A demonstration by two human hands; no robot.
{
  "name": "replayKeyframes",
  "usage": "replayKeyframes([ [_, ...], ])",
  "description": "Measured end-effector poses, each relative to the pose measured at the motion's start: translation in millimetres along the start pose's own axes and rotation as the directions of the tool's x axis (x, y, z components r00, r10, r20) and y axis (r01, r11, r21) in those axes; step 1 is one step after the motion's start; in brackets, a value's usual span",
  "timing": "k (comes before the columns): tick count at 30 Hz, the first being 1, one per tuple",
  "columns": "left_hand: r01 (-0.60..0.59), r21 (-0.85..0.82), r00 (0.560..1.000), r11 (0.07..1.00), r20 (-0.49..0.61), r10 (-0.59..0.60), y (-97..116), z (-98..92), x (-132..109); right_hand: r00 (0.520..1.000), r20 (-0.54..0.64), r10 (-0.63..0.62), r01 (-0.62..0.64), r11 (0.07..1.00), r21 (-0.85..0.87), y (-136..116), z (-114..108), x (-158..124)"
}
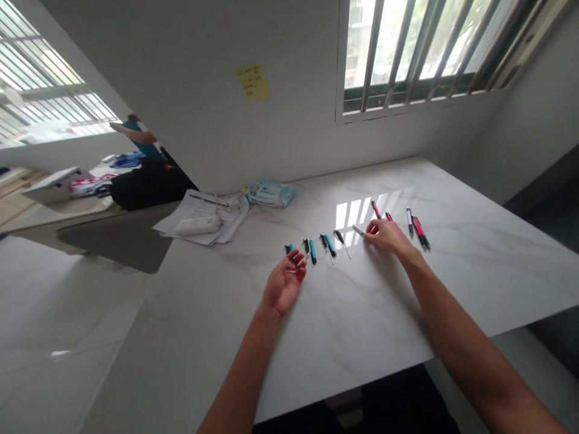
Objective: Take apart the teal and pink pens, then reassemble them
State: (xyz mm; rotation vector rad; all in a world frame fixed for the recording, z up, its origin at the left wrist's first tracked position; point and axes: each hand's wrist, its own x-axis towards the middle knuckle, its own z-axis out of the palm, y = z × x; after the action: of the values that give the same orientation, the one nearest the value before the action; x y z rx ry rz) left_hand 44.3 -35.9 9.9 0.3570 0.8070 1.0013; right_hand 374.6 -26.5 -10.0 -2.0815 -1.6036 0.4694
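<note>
My right hand [384, 235] is closed in a pinch on a thin silver-white pen piece [359, 230] at the table top. Just beyond it lie a red pen [376, 209] and another red pen [388, 216], partly covered by the hand. My left hand [286, 280] rests palm up with its fingers loosely curled and apart, holding nothing visible. By its fingertips is a teal and black pen part [289, 248], partly hidden. Farther right lie taken-apart pens: a teal barrel [312, 251], another teal barrel [330, 245] and a black tip section with a thin refill [342, 243].
On the right are a silver pen [409, 222] and red-and-black pens [421, 232]. Papers [181, 218] with a white power strip [198, 225] and a blue wipes packet [270, 194] lie along the wall. A person's arm [136, 131] shows behind a partition at far left.
</note>
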Motion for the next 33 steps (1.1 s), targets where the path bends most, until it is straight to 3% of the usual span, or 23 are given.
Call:
replayKeyframes([
  [11,0.031,-0.076,0.999,0.997,0.025,-0.029,4.0,4.5,-2.5,0.999,-0.019,-0.029,0.028,0.997,-0.067,7.4,12.5,8.3],
  [17,0.018,-0.091,0.998,0.996,0.057,-0.013,4.7,6.8,-5.2,0.984,-0.118,-0.135,0.141,0.989,0.042,-9.0,26.8,7.9],
  [26,0.015,-0.098,0.992,0.995,0.126,-0.003,5.4,6.5,-6.2,0.986,0.043,-0.163,0.16,0.985,0.066,-28.3,31.7,-6.6],
  [33,0.029,-0.106,0.988,0.994,0.154,-0.012,4.7,6.4,-7.3,0.982,0.094,-0.164,0.153,0.982,0.113,-38.8,31.9,-12.0],
])
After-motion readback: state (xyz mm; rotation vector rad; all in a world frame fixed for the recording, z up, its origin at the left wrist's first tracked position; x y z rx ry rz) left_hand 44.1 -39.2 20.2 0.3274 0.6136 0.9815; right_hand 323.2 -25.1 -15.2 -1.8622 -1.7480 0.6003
